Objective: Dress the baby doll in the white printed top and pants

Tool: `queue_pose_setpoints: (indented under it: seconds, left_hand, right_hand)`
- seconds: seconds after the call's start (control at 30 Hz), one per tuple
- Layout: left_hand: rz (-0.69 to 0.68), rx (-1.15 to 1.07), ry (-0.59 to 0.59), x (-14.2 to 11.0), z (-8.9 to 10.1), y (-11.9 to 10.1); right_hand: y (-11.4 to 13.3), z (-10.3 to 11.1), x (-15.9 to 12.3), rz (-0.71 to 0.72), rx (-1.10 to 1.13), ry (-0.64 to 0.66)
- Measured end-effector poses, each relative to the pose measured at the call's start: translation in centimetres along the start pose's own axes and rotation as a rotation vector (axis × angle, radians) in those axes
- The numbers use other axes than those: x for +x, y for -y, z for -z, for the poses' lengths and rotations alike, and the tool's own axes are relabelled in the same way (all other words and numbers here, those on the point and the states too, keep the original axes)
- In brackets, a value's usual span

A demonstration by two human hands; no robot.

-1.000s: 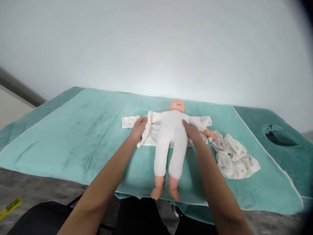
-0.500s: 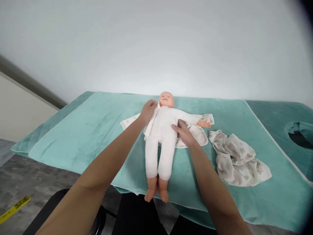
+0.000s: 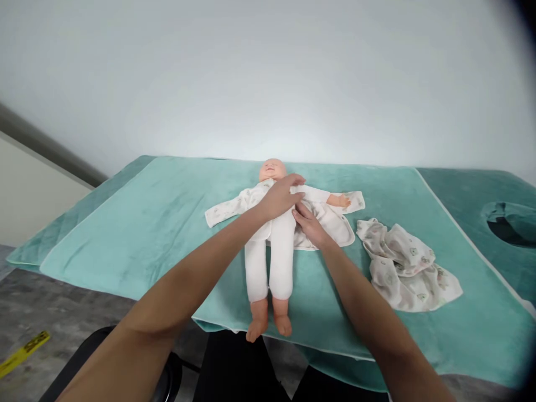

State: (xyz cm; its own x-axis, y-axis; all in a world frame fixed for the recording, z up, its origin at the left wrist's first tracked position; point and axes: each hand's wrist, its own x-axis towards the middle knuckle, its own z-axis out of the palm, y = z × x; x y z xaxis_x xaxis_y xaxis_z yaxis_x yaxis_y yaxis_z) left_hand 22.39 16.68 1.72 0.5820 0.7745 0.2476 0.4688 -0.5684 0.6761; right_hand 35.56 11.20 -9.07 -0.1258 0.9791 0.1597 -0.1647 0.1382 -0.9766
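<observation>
A baby doll (image 3: 280,268) in a white suit lies on its back, head away from me, its feet at the near edge of the bed. A white printed baby shirt (image 3: 259,192) covers one side of its chest, with that sleeve stretched out to the left. The shirt's other half (image 3: 329,226) is spread flat under the doll on the right. Over the chest reaches my left hand (image 3: 282,195), open, thumb and fingers apart. My right hand (image 3: 310,223) grips the doll's side at the waist; its fingertips are partly hidden.
A crumpled printed baby garment (image 3: 410,268) lies to the right of the doll. The green padded bed (image 3: 125,223) stands against a white wall and has a face hole (image 3: 513,223) at the right. A black stool (image 3: 167,374) is below on the left.
My left hand has moved right from the doll's shoulder to across its chest. The shirt's left half, folded at the side before, now lies over the chest. My right hand stays at the waist.
</observation>
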Motion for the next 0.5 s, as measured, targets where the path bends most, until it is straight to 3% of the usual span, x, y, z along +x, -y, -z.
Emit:
queue_pose_setpoints:
  seconds: [0.13, 0.23, 0.37, 0.5]
  left_hand:
    - [-0.19, 0.565, 0.161, 3.9, -3.3, -0.1]
    - [-0.159, 0.757, 0.332, 5.4, -3.2, -1.4]
    - [-0.105, 0.805, 0.362, 6.3, -1.2, -0.9]
    - [-0.118, 0.853, 0.315, 6.4, -0.5, 0.9]
  right_hand:
    - [0.0, 0.0, -0.6, -0.064, 0.045, 0.092]
    - [0.6, 0.8, -0.7, -0.072, 0.05, 0.126]
    - [1.4, 4.6, 0.0, -0.013, -0.217, -0.104]
    - [1.9, 8.9, 0.5, -0.06, -0.807, -0.405]
